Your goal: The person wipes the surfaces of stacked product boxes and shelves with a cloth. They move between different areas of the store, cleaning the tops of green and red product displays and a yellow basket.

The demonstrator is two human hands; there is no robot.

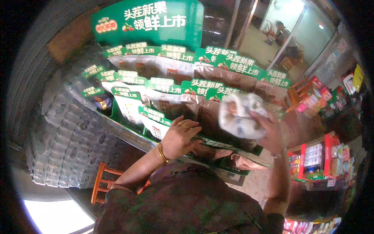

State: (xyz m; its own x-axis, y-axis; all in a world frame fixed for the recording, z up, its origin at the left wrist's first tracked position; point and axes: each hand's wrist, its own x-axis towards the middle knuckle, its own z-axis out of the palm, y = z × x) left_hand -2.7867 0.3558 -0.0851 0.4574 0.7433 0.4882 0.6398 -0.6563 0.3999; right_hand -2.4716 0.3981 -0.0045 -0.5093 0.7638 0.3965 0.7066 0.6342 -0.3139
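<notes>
Before me stands a tiered display of packed bags with green printed cards. My right hand (267,128) grips a bunched white cloth (242,117) with dark and orange patches, blurred, over the right part of the display. Near the front edge of the display, my left hand (182,134) is held with fingers loosely bent and nothing seen in it. A white bag (156,128) with a green card (155,115) lies just left of this hand. Brown bags (210,117) fill the tier between and behind my hands.
A large green sign (149,25) rises behind the display. Stacked clear plastic bottles (70,146) stand at the left, with a wooden chair (100,184) near them. Red-edged shelves (327,155) of boxes are at right. A person (282,33) sits beyond the glass door.
</notes>
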